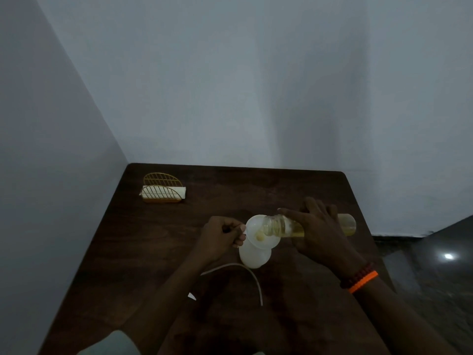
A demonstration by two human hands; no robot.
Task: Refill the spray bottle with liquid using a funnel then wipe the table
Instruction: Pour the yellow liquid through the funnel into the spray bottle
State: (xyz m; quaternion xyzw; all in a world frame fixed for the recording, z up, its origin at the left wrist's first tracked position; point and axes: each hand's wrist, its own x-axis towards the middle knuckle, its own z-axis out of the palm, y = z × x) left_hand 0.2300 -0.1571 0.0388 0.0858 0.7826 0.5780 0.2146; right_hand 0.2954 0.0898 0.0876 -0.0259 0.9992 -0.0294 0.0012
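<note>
A white spray bottle body (254, 257) stands on the dark wooden table (158, 252) with a white funnel (258, 231) seated in its neck. My left hand (220, 238) pinches the funnel's rim at its left side. My right hand (320, 231) grips a clear bottle of yellow liquid (281, 225), tipped on its side with its open mouth over the funnel. A little yellow liquid lies in the funnel's bowl. The spray head's dip tube (245, 274) lies curved on the table in front of the bottle; the head itself is mostly hidden by my left forearm.
A gold wire napkin holder (162, 192) with white napkins stands at the table's far left corner. Walls close in behind and to the left. The table's right edge drops to a dark glossy floor (435, 265).
</note>
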